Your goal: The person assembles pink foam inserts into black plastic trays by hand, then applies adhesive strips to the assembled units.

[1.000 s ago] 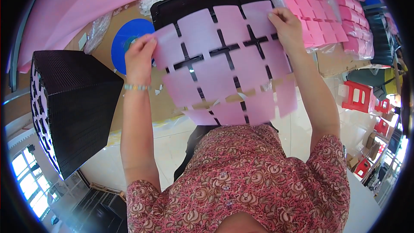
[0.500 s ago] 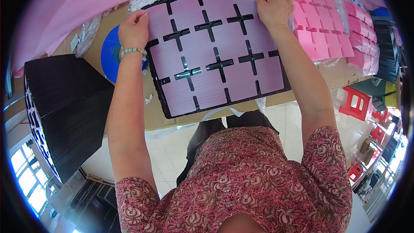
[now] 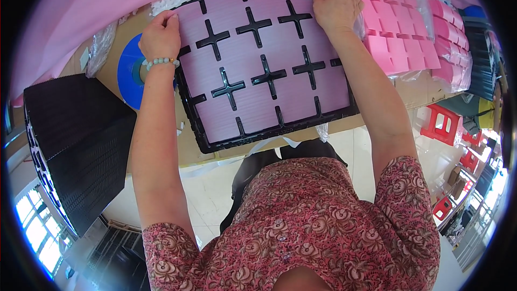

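A pink foam sheet (image 3: 242, 40) with cross-shaped cutouts lies over a black plastic tray (image 3: 200, 129). The tray's black cross-shaped ridges show in the cutouts, and its dark rim shows around the sheet. My left hand (image 3: 160, 36), with a bead bracelet at the wrist, pinches the sheet's far left corner. At the far right corner, my right hand (image 3: 336, 8) has its fingers closed on the sheet's edge. The fingertips of my right hand are partly hidden.
Left of the tray lies a blue roll (image 3: 131, 70) on the brown table (image 3: 186, 153). A tall black stack of trays (image 3: 81, 140) stands at the near left. Pink foam sheets (image 3: 401, 27) lie at the right. A red stool (image 3: 441, 125) stands on the floor beyond the table's right edge.
Both hands have shifted slightly left. The foam sheet has moved left and slightly farther away, and the tray's ridges now line up more fully with its cutouts.
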{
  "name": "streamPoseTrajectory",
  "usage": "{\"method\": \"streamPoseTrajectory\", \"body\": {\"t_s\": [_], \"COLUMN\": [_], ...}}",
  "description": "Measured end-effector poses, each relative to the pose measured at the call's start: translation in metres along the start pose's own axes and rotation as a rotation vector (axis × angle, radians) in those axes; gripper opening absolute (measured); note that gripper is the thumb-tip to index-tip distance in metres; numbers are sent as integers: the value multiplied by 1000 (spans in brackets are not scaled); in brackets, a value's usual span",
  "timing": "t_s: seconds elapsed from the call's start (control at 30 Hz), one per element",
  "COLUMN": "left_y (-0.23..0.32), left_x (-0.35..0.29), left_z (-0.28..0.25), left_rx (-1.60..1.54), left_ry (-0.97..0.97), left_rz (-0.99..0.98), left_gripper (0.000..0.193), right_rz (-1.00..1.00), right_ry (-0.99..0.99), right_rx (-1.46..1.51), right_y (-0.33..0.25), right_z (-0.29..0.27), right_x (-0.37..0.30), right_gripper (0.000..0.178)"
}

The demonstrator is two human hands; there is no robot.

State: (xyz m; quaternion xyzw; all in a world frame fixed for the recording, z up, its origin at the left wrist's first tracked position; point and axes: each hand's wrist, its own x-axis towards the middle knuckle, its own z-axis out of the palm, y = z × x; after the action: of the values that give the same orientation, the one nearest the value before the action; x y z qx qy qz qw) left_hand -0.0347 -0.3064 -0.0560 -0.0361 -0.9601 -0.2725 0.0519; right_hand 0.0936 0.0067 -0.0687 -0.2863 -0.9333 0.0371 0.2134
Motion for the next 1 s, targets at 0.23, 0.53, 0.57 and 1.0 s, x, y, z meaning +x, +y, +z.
{"method": "streamPoseTrajectory", "body": {"t_s": [0.23, 0.53, 0.57, 1.0], "left_y": [7, 14, 15, 35], "left_x": [-5, -34, -37, -41], "left_z": [1, -10, -12, -8], "left_rx": [95, 158, 36, 393], "left_ry": [-16, 293, 167, -316], "left_rz": [58, 490, 629, 532], "left_gripper": [25, 35, 35, 68], "right_rz": [58, -193, -343, -415], "right_ry": [-58, -8, -67, -486], "right_rx": [4, 125, 171, -130], "right_y": [-3, 5, 6, -20], "right_z": [-7, -20, -21, -29], "right_x": [4, -4, -4, 15], "right_gripper": [17, 30, 34, 50]}}
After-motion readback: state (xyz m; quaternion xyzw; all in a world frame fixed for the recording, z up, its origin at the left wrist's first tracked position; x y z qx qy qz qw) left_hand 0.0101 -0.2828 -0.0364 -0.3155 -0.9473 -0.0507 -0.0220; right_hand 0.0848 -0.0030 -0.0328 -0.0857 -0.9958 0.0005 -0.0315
